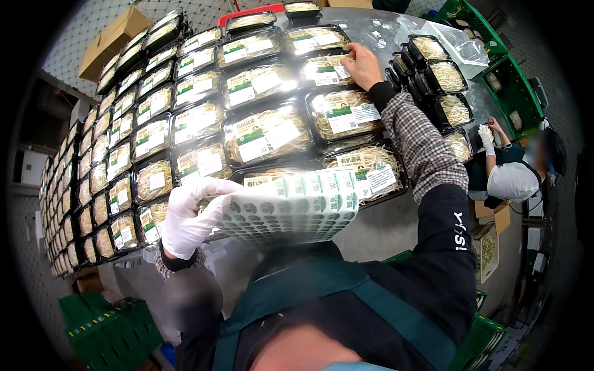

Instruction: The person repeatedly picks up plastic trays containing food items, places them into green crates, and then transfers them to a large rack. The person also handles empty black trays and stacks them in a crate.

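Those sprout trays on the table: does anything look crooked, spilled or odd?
Nothing stands out. The sprout trays lie in tidy labelled rows, none spilled; the right hand touches one, the gloved left hand holds a sticker sheet.

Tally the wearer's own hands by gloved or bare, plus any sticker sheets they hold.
White-gloved left hand: 1
Bare right hand: 1
White sheet of green-and-white stickers, held by the gloved hand: 1
Total: 3
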Demonstrator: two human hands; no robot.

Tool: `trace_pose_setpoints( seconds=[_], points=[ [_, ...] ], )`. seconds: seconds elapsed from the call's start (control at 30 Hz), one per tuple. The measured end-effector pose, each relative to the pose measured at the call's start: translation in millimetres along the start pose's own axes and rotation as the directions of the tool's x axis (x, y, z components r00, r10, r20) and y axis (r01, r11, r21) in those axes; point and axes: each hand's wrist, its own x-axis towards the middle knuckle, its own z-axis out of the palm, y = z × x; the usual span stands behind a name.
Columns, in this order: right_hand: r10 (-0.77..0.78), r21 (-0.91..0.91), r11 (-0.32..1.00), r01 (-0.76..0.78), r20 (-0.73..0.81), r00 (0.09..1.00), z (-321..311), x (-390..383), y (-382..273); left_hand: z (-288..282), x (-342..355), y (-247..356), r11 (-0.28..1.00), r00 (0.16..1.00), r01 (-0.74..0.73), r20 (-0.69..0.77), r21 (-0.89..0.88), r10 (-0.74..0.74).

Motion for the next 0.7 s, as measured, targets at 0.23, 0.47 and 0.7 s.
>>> trace_pose_setpoints(
  seconds=[0.23, 0.47, 0.7],
  points=[
    [0.361, 0.155, 0.906, -0.393, 0.197, 0.911, 3, 77, 23, -10, -7, 10, 0.997, 0.998, -0.039, -0.045, 0.066, 0.042],
    [0.282, -0.238, 0.933, -0.269, 0.023, 0.959, 92, 107, 21, -23, -26, 15, 0.995, 0.981, 0.082, -0.18, 0.054, -0.071],
    [0.4, -0.153, 0.915, -0.374, 0.214, 0.891, 67, 114, 33, -17, -25, 21, 0.988, 0.986, 0.054, -0.163, 0.146, -0.03]
  ],
)
